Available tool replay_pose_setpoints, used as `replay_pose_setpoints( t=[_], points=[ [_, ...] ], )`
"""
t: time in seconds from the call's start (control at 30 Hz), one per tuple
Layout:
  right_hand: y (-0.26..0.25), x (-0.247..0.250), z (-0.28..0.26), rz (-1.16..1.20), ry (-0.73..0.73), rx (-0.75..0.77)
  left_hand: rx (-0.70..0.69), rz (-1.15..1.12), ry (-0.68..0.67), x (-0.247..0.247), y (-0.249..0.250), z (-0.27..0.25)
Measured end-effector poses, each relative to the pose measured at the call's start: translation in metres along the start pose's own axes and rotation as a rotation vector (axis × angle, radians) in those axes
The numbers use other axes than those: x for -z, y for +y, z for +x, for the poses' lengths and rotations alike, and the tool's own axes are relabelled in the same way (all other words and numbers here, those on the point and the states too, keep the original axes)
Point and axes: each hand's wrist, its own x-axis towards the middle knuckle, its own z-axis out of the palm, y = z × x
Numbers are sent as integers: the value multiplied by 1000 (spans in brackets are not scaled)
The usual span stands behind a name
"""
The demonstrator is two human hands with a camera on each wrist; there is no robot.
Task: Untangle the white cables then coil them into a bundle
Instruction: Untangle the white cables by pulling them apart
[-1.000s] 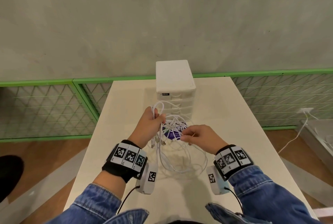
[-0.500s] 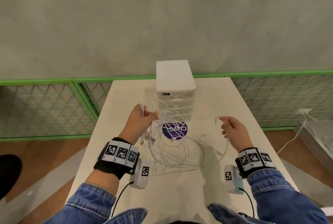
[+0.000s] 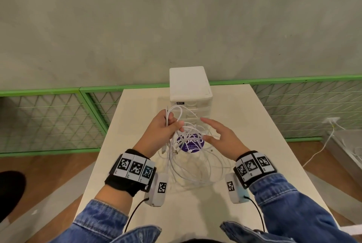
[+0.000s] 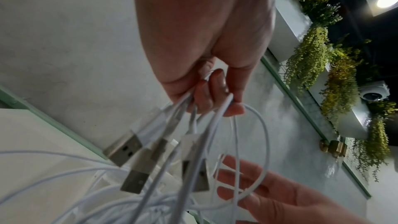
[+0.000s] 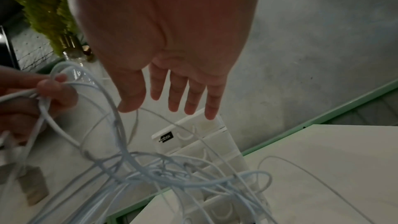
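Note:
Several tangled white cables (image 3: 188, 164) hang in loose loops down to the table. My left hand (image 3: 166, 125) grips a bunch of them near their ends, fingers curled round the strands (image 4: 193, 106). Three silver USB plugs (image 4: 137, 157) dangle below that hand in the left wrist view. My right hand (image 3: 213, 133) hovers beside the tangle with straight, spread fingers (image 5: 178, 98) and holds nothing. The cable loops (image 5: 133, 164) pass under its thumb, and I cannot tell if they touch.
A white drawer box (image 3: 190, 86) stands at the table's far middle, just behind the hands. A purple round sticker (image 3: 193, 145) lies on the cream table (image 3: 254, 125) under the cables. Green mesh fencing (image 3: 49, 117) runs behind the table.
My right hand let go of the cable end it had pulled out to the right. It has come back left toward the tangle with fingers spread. The left hand rose slightly, keeping its grip.

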Motion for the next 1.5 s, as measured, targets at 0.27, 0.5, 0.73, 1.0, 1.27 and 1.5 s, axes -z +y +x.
replay_pose_setpoints(
  t=[0.27, 0.5, 0.73, 1.0, 1.27, 1.5],
  points=[
    [7, 16, 1, 104, 104, -100, 5, -31, 111, 16, 1, 1],
    [20, 37, 2, 34, 307, -32, 18, 73, 1, 18, 2, 0],
    [-30, 20, -7, 291, 164, 81, 15, 145, -108, -3, 17, 3],
    [-15, -33, -6, 13, -218, -148, -164, 114, -98, -6, 46, -3],
    [-7, -14, -4, -369, -150, -116, -165, 144, 69, 10, 38, -5],
    [-37, 22, -4, 202, 6, 19, -181, 212, -104, -4, 47, -11]
  ],
)
